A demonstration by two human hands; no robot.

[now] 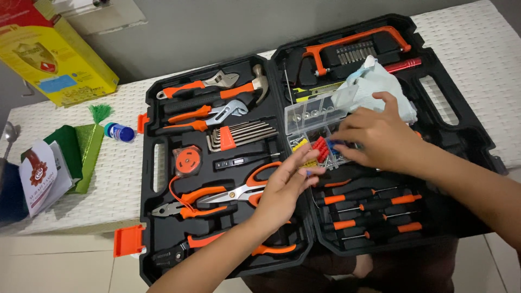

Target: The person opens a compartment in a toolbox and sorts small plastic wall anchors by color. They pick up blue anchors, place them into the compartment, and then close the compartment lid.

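An open black tool case (pixel 157 163) lies on a white woven table, filled with orange-handled tools. My right hand (pixel 374 135) reaches into a small clear parts box (pixel 312 116) whose lid stands open; its fingertips pinch small blue plastic plugs beside red and yellow ones (pixel 320 149). My left hand (pixel 285 187) hovers palm-up just left of the box, above the scissors (pixel 244 190), with a small blue piece at its fingertips. A crumpled pale cloth (pixel 374 81) lies behind the parts box.
The case's left half holds a hammer (pixel 239 89), wrenches, hex keys (pixel 239 134), a tape measure (pixel 187 161) and pliers; its right half holds a hacksaw (pixel 353 43) and screwdrivers (pixel 369 209). A yellow box (pixel 54 59), green pouch, booklet and small blue-capped bottle (pixel 119 132) lie left.
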